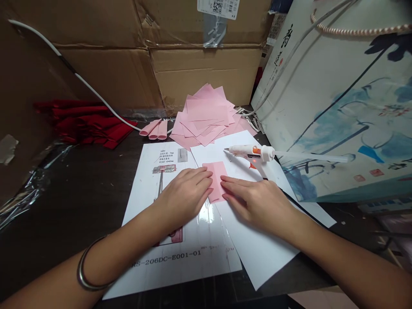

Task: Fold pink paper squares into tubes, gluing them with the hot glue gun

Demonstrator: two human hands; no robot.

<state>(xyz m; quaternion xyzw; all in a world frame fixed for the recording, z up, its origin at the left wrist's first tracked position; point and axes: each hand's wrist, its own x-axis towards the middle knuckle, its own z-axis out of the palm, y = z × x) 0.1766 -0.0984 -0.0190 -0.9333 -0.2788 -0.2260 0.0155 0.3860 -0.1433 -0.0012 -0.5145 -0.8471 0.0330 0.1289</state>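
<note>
A small pink sheet (218,182), folded over along its length, lies on the white papers in front of me. My left hand (189,186) grips its left edge, fingers held together and thumb near the lower corner. At its right edge, my right hand (247,195) holds it with fingertips and thumb. Just beyond the right hand rests a white hot glue gun (254,152) with orange parts, its nozzle pointing left and a long glue stick (312,156) out of its back. Under the hands are a printed drawing sheet (144,180) and a blank white paper (257,257).
Behind the papers is a pile of pink sheets (206,113). Several rolled pink tubes (157,129) lie left of it, metal clips (254,120) right. Folded red cloth (86,122) sits at the far left. Cardboard (206,73) and a painted board (347,107) enclose the dark table (80,189).
</note>
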